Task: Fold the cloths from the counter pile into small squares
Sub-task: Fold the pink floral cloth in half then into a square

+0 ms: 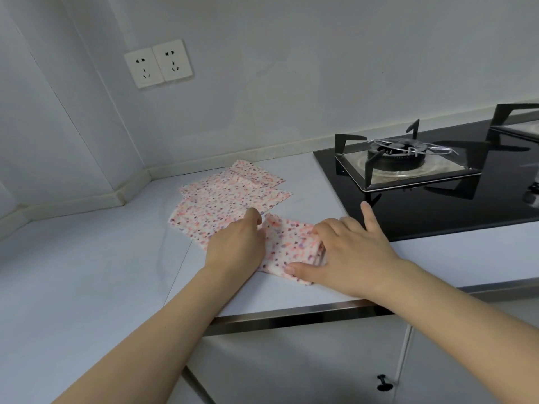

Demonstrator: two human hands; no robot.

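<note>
- Folded cloth (287,246) lies on desk (87,281) near front edge, beside pile (224,199).
- Left hand (236,243) w/ curled fingers on its left edge; right hand (347,255) pinches the right side.
- Risk: layers may slip if released, so square comes out uneven.

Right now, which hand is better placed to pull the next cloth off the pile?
Probably the left hand: it rests at the folded cloth's left edge, right beside the pile. The right hand grips the folded cloth's right side, nearer the stove.

Black gas hob (437,199) at right; twin wall sockets (158,63); cabinet knob (382,382).
</note>
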